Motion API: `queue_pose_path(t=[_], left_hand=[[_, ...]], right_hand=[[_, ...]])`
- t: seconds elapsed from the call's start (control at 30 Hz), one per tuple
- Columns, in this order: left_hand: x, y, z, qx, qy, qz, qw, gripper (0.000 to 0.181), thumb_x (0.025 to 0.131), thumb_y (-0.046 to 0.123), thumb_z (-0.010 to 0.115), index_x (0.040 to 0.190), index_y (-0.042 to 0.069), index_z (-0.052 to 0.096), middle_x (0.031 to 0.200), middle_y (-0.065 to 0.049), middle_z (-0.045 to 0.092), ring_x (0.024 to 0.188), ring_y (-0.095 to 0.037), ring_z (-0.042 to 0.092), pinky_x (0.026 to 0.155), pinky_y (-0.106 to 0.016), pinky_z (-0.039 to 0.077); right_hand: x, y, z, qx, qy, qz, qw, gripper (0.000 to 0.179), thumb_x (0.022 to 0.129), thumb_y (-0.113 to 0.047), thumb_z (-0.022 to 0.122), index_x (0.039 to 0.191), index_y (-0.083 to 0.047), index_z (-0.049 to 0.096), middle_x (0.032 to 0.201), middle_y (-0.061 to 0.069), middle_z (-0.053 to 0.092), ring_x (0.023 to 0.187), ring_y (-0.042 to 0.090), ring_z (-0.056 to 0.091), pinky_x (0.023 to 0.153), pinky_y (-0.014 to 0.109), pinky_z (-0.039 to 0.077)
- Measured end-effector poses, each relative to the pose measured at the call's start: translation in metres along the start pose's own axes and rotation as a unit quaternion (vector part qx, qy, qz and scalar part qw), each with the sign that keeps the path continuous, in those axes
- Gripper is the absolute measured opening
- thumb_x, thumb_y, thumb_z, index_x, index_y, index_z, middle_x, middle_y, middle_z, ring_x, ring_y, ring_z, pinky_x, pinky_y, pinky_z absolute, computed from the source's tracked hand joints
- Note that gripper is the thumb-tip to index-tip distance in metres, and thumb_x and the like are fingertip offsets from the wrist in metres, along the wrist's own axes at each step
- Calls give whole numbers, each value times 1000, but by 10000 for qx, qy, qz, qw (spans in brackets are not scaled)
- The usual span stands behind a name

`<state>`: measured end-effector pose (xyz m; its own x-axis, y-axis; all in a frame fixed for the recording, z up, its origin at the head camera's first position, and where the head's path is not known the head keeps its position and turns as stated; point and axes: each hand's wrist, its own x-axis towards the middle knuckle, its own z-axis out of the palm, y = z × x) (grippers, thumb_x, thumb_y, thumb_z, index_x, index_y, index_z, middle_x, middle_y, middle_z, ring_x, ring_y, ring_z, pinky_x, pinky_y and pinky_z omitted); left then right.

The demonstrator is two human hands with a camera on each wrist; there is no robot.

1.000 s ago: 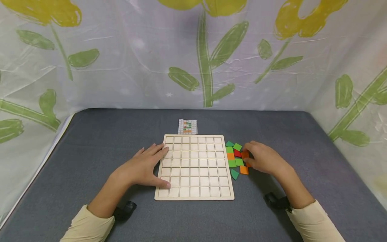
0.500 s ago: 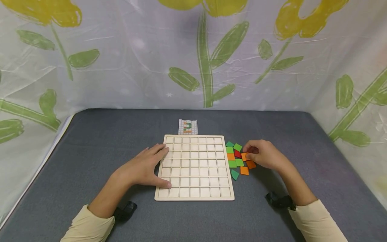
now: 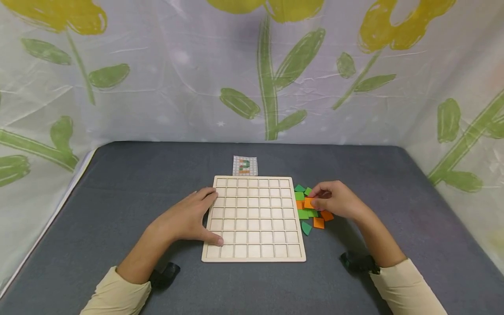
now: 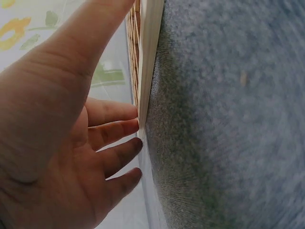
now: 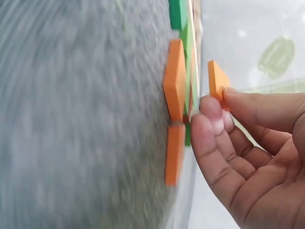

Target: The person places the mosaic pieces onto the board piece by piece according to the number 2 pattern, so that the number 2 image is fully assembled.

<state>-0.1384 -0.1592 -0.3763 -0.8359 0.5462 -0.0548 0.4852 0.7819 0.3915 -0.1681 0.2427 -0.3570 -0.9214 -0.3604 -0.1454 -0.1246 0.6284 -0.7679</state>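
My right hand (image 3: 339,200) pinches an orange square tile (image 5: 217,82) between thumb and fingertips, lifted above the other tiles right of the board. Beneath and around it lie light green square tiles (image 3: 303,214), darker green rounded pieces (image 3: 306,228) and orange tiles (image 3: 318,222). A pale wooden grid board (image 3: 255,225) lies flat in the middle of the table, its squares bare. Across the board's left edge rests my left hand (image 3: 187,218), fingers spread, thumb on the lower left squares. In the left wrist view its fingertips (image 4: 131,112) are right at the board's edge.
Behind the board lies a small card (image 3: 245,166) printed with a grid and a coloured figure. Dark grey cloth covers the table (image 3: 252,288). A white curtain (image 3: 177,87) with painted flowers hangs at the back and sides.
The right hand has picked an orange tile off the pile and moved it left toward the board, uncovering another orange tile. The left hand stays on the board's edge.
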Motion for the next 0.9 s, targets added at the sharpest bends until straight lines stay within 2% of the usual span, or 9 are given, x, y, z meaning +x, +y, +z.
queue_pose_path(t=[0.13,0.2,0.33,0.43,0.7,0.9], left_hand=[[1,0,0,219,63,83,9997,119,64,73,81,145,-7,46,151,-22,41,144,-40,30,116,-54,23],[2,1,-1,286,99,139,9994,116,64,72,82,143,-7,48,149,-22,44,143,-39,32,117,-53,21],[2,3,-1,317,137,228,9991,113,64,67,84,141,-8,51,145,-21,47,138,-38,41,117,-51,24],[2,4,-1,269,129,212,9993,111,64,65,86,141,-7,51,145,-20,47,137,-39,42,115,-51,27],[2,4,0,129,231,161,9995,112,63,66,86,141,-6,52,145,-18,49,134,-37,45,106,-52,39],[3,3,1,36,203,100,9997,112,61,66,87,142,-3,52,143,-17,50,131,-34,48,104,-51,42]], right_hand=[[7,-7,7,31,-149,-23,9999,10,94,-2,68,103,2,71,95,10,69,80,22,67,73,39,57],[11,-11,10,31,-196,-9,9998,11,94,-2,69,103,2,72,95,10,69,79,22,67,72,38,56],[18,-19,16,137,-226,174,9995,12,93,-1,69,104,1,74,92,9,70,78,23,68,72,37,57],[25,-26,20,224,-280,219,9991,12,93,-1,69,104,1,74,90,10,71,77,26,67,72,38,57],[42,-41,33,-44,-349,55,9994,9,92,0,69,100,1,72,87,8,69,74,24,66,65,35,55],[54,-53,41,-59,-472,70,9988,8,93,3,68,98,1,73,91,9,71,76,23,68,70,34,58]])
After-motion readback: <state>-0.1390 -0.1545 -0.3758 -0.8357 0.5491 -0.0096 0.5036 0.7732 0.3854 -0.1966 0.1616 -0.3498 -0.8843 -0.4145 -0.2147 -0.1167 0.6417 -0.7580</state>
